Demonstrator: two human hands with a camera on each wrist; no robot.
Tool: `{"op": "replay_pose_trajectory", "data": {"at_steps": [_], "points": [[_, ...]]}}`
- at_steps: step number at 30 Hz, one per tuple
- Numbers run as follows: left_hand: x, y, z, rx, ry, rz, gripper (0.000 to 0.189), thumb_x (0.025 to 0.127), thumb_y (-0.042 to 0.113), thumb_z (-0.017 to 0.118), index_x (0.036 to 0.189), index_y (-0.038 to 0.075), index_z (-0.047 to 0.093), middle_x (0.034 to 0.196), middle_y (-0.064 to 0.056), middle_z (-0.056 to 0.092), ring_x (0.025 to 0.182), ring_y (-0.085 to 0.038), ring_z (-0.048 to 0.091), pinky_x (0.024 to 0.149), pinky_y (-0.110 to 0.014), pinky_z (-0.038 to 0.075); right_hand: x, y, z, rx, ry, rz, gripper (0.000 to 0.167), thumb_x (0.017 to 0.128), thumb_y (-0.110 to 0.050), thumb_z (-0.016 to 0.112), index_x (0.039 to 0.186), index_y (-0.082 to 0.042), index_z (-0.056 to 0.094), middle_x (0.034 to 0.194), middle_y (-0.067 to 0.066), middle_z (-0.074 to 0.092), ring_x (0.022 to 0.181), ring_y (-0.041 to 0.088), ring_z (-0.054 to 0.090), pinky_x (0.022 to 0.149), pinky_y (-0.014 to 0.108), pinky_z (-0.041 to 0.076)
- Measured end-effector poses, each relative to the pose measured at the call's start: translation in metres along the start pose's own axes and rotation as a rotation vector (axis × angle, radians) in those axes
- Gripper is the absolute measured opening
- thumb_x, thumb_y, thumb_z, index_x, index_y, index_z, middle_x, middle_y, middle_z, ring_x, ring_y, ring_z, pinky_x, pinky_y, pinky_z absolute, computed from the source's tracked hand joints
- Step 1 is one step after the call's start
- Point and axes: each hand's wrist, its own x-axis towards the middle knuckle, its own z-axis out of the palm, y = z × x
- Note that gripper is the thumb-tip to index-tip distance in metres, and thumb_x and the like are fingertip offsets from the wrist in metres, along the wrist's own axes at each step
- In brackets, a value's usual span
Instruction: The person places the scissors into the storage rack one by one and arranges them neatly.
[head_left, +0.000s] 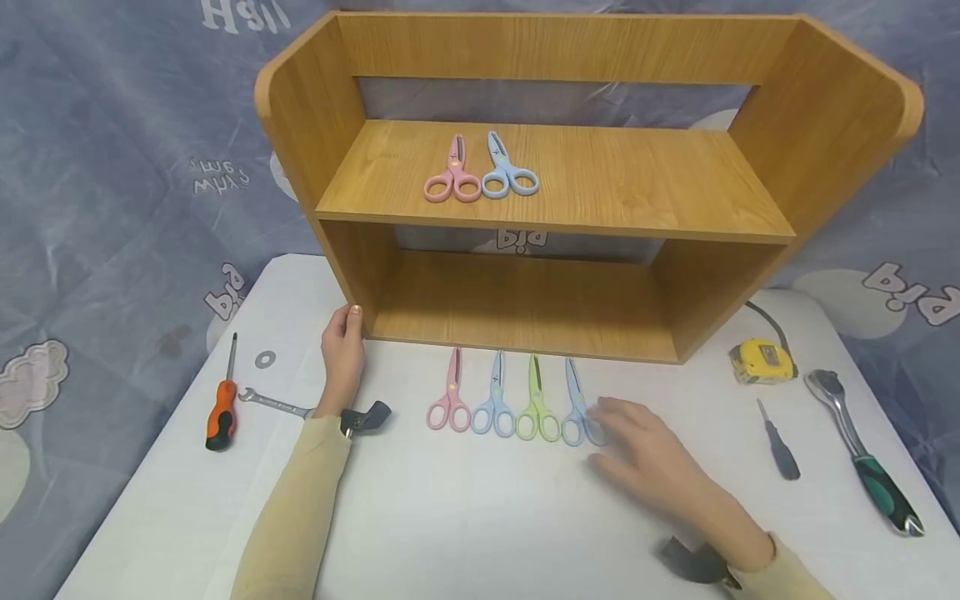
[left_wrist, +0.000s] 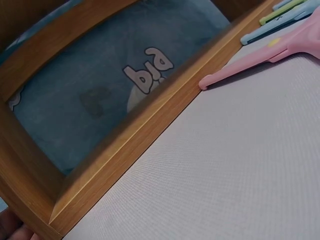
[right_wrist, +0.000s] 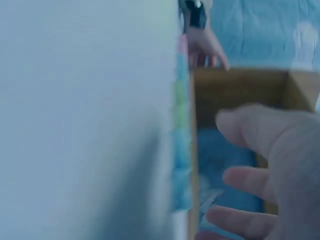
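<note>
My left hand (head_left: 343,358) grips the lower left front edge of a wooden shelf (head_left: 540,229), thumb on its front edge. My right hand (head_left: 652,454) is blurred, fingers spread and holding nothing, close beside the rightmost blue scissors (head_left: 576,404) and overlapping their handle. To the left of these, in a row along the shelf's front, lie green scissors (head_left: 537,400), another pair of blue scissors (head_left: 495,396) and pink scissors (head_left: 452,392), all tips toward the shelf. Pink scissors (head_left: 454,171) and blue scissors (head_left: 506,171) lie on the upper board.
On the table's left are an orange screwdriver (head_left: 223,408), a washer (head_left: 265,359) and a wrench (head_left: 273,403). The right side holds a yellow tape measure (head_left: 763,361), a small grey screwdriver (head_left: 780,446) and a ratchet (head_left: 862,454) with a green handle.
</note>
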Motion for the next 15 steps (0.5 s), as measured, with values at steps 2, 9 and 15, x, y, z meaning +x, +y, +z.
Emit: {"op": "replay_pose_trajectory", "data": {"at_steps": [2,9,15], "points": [[0.000,0.000,-0.001,-0.014,0.001,0.001,0.051,0.108,0.041,0.043,0.139,0.003,0.056,0.137,-0.019,0.061,0.123,-0.028,0.055,0.099,-0.037,0.044,-0.011,0.007,0.005,-0.014,-0.060,0.062,0.056,0.081,-0.028,0.084,0.131,-0.011,0.067,0.140,0.018,0.060,0.130,0.043,0.056,0.105,0.061,0.047],[-0.002,-0.004,-0.003,-0.039,0.003,-0.016,0.052,0.108,0.044,0.043,0.139,0.004,0.057,0.139,-0.016,0.060,0.128,-0.027,0.055,0.108,-0.043,0.044,-0.014,0.016,0.014,-0.085,-0.034,-0.011,0.051,0.082,-0.025,0.084,0.129,-0.015,0.069,0.133,0.014,0.065,0.124,0.038,0.060,0.099,0.058,0.050],[0.000,-0.003,-0.001,-0.015,-0.006,0.001,0.051,0.108,0.042,0.044,0.139,0.003,0.057,0.135,-0.018,0.062,0.118,-0.024,0.056,0.096,-0.033,0.046,-0.017,0.018,0.021,-0.083,0.038,-0.052,0.039,0.082,-0.019,0.082,0.121,-0.017,0.075,0.129,0.013,0.067,0.121,0.037,0.061,0.096,0.058,0.050]]}}
